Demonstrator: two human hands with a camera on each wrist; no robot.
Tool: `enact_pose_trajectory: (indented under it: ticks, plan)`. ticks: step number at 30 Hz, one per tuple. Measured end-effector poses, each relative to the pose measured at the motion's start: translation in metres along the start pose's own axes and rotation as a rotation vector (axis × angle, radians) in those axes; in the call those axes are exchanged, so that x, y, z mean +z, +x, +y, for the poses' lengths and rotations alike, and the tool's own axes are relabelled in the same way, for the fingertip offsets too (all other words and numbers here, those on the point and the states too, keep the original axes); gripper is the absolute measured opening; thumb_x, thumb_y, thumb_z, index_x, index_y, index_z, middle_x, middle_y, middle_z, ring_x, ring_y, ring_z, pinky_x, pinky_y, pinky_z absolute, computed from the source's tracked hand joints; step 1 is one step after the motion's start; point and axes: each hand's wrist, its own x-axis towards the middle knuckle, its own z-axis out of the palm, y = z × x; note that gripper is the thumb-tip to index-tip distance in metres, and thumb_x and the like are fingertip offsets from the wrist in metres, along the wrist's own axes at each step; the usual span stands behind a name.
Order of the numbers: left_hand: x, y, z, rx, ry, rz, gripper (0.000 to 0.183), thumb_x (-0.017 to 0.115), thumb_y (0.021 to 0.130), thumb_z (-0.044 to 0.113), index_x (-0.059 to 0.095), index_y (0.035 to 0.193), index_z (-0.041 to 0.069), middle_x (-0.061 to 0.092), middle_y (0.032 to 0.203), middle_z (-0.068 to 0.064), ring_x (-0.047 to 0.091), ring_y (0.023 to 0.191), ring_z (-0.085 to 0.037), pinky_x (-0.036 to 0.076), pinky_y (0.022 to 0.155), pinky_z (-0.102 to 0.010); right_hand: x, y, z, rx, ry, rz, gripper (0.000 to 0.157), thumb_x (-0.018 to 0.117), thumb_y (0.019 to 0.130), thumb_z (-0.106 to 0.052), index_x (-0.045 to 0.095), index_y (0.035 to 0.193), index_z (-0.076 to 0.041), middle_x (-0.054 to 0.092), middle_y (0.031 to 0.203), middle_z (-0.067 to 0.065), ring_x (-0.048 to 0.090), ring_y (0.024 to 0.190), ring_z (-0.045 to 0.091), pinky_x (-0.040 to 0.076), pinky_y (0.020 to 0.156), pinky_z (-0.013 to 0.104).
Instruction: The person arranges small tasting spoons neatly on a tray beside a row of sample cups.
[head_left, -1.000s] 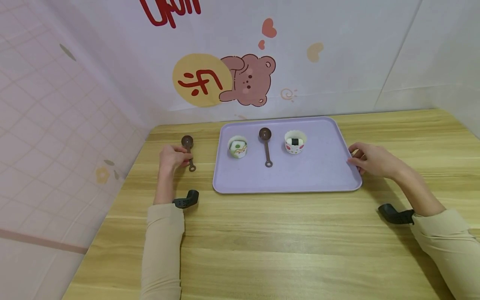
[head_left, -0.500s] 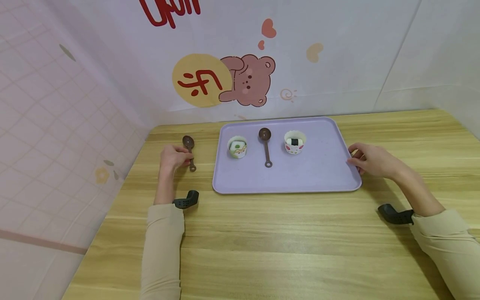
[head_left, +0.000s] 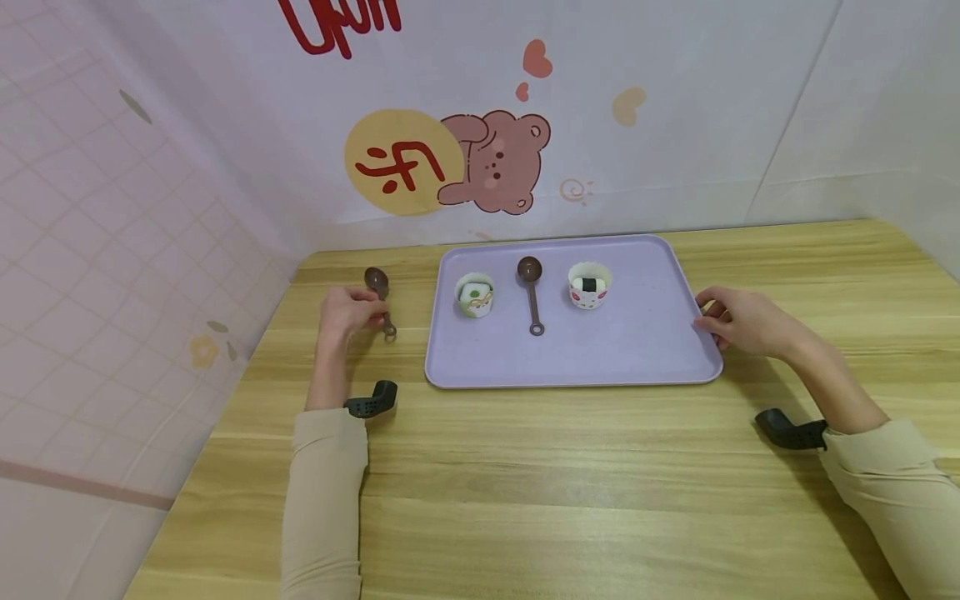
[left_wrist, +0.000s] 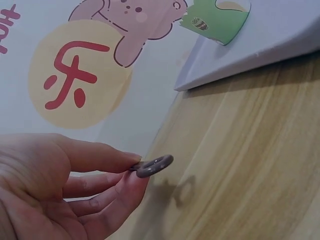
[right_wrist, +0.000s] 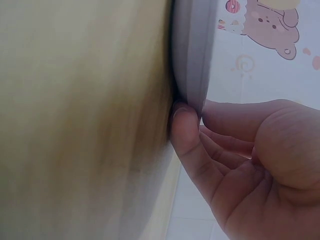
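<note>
My left hand (head_left: 347, 312) pinches the handle of a brown measuring spoon (head_left: 377, 282), left of the tray. In the left wrist view the ring end of the spoon's handle (left_wrist: 156, 166) sticks out past thumb and fingers, its shadow falling on the table below. My right hand (head_left: 750, 321) grips the right edge of the lilac tray (head_left: 630, 350), thumb on the rim and a finger under it, as the right wrist view shows. On the tray lies a second brown measuring spoon (head_left: 530, 271), between two paper cups.
The left paper cup (head_left: 476, 305) holds a white and green piece. In the right paper cup (head_left: 588, 295) sits a white piece with a black band. A printed wall (head_left: 675, 158) borders the wooden table (head_left: 525, 475) at the back.
The spoon in my left hand has come up off the table, its ring end shifting slightly right. My right hand and the tray have stayed in place.
</note>
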Motion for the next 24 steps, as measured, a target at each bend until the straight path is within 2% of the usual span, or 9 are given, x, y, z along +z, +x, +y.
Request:
enact_pose_trajectory:
  ticks: [6,12,17,24]
  plan:
    - [-0.001,-0.001,0.003,0.009,-0.014,-0.009,0.031,0.067,0.081,0.006,0.058,0.107,-0.006,0.056,0.100,-0.016,0.064,0.063,-0.010,0.053,0.068,-0.023,0.000,0.000,-0.001,-0.008,-0.005,-0.004,0.027,0.056,0.090,-0.005,0.047,0.109,0.011,0.063,0.081,0.013,0.060,0.060,0.017,0.050,0.054,0.028]
    - [0.000,-0.003,0.007,0.050,-0.028,0.003,0.029,0.067,0.080,0.006,0.059,0.105,-0.007,0.056,0.102,-0.017,0.063,0.062,-0.009,0.053,0.064,-0.022,0.000,0.000,-0.001,-0.009,-0.004,-0.003,0.027,0.056,0.090,-0.005,0.047,0.109,0.012,0.064,0.081,0.013,0.060,0.060,0.017,0.050,0.053,0.028]
    - [0.001,-0.006,0.011,0.080,-0.033,0.013,0.028,0.067,0.080,0.004,0.060,0.104,-0.008,0.057,0.101,-0.017,0.063,0.062,-0.011,0.053,0.067,-0.025,0.000,0.000,0.000,-0.008,0.001,-0.001,0.026,0.056,0.089,-0.004,0.047,0.109,0.012,0.064,0.082,0.014,0.060,0.061,0.018,0.050,0.053,0.028]
    - [0.004,-0.011,0.019,0.105,-0.099,0.015,0.027,0.067,0.080,0.002,0.059,0.104,-0.009,0.056,0.099,-0.018,0.065,0.067,-0.015,0.053,0.068,-0.027,0.000,0.001,0.001,-0.012,-0.003,-0.004,0.027,0.056,0.089,-0.003,0.047,0.110,0.012,0.064,0.082,0.015,0.060,0.061,0.018,0.051,0.053,0.028]
